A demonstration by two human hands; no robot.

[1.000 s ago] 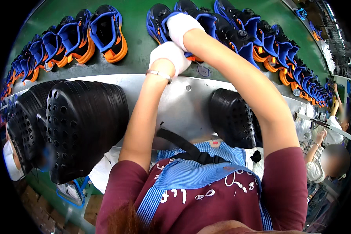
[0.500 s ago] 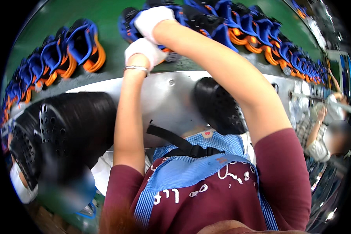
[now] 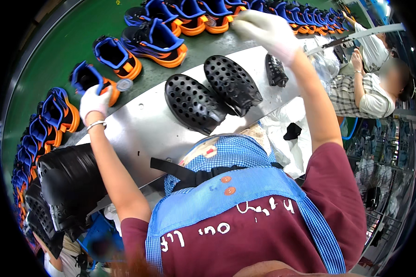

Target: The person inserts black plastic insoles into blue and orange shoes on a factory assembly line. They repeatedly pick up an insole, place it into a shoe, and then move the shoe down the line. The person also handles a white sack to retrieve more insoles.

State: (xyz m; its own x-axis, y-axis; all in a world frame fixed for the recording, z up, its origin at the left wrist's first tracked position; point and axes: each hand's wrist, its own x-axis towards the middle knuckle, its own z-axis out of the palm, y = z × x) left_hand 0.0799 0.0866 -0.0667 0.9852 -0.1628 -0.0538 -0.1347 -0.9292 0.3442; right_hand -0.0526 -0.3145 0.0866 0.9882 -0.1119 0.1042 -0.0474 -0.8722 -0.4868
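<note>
My left hand (image 3: 96,105), in a white glove, is closed on the heel edge of a blue, black and orange sneaker (image 3: 84,77) on the green belt. Its fingertips are partly hidden by the shoe's collar. My right hand (image 3: 269,34), also gloved, hangs in the air over the belt's near edge, its fingers stretched loosely leftward with nothing visible in them. Closest to it is the far row of sneakers (image 3: 217,17). Between my arms, two black perforated toe-shaped shells (image 3: 189,101) lie side by side on the metal ledge (image 3: 143,115).
Single sneakers (image 3: 118,57) stand along the belt (image 3: 46,55). Nested black shells (image 3: 71,180) are piled at the lower left, and a smaller black piece (image 3: 276,70) lies right of the pair. White plastic bags (image 3: 286,134) sit beside my apron. Another person (image 3: 370,90) works at the right.
My hands, close together at a sneaker before, have parted: the left went left onto another sneaker, the right moved rightward. The head view has shifted, and the ledge's pair of shells is now in plain sight.
</note>
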